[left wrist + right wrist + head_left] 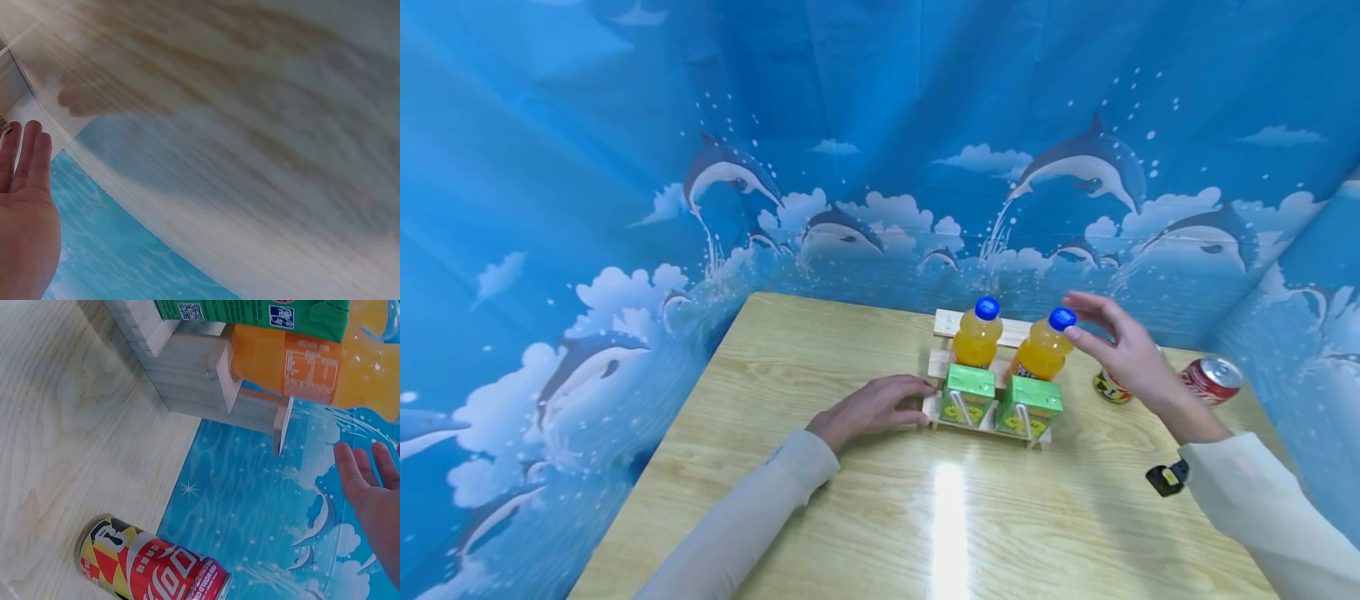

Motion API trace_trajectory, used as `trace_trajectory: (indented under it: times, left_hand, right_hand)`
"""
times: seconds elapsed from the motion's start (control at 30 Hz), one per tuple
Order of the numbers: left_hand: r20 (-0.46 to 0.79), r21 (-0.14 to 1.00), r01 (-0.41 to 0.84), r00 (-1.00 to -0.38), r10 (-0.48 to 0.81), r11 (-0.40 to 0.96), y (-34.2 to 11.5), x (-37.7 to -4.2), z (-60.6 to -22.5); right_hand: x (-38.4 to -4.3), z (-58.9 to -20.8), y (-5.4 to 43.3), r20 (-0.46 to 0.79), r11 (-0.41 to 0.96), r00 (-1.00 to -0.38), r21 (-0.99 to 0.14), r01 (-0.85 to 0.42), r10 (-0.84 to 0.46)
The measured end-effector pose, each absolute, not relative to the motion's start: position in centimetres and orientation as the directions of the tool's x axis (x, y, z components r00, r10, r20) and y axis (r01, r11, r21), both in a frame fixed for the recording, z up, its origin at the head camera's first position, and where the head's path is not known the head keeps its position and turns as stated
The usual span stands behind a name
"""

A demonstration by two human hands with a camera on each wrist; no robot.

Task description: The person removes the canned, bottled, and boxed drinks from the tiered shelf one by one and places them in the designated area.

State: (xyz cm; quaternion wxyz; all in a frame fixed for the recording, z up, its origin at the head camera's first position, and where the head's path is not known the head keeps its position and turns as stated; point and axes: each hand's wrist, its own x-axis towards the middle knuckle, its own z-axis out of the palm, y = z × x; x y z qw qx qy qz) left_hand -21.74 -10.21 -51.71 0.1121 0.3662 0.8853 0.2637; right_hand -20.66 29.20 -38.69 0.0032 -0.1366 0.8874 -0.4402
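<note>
The head camera looks forward and down across the table [865, 525]; the left wrist's, tilted, faces it close up; the right's, turned sideways, shares the nearby shelf [194, 381] with the head view.

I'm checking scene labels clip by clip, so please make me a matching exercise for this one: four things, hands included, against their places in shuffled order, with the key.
Things
1. Left hand
2. Right hand
3. Left green carton
4. Rightmost can

Places
A. On the front step of the wooden rack
B. On the table, to the right of the rack
C. Close to the blue cap of the right orange bottle
D. At the left end of the rack

Right pairs: 1-D, 2-C, 3-A, 4-B
</note>
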Motion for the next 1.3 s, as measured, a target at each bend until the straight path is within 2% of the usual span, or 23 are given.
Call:
trace_trajectory:
  times: [0.57,1.07,1.3]
  left_hand:
    - [-0.031,0.571,0.56,-0.716,0.698,0.6,-10.1,-21.7,-51.6]
    - [-0.026,0.577,0.556,-0.719,0.694,0.598,-10.2,-21.6,-51.7]
    - [-0.023,0.572,0.562,-0.717,0.696,0.598,-10.2,-21.6,-51.6]
  right_hand:
    - [-20.9,-39.5,27.3,0.067,0.488,-0.951,-0.846,-0.215,-0.302]
    - [-20.5,-39.9,26.9,0.031,0.484,-0.952,-0.856,-0.183,-0.305]
    - [-20.5,-40.3,27.0,0.051,0.469,-0.949,-0.86,-0.2,-0.31]
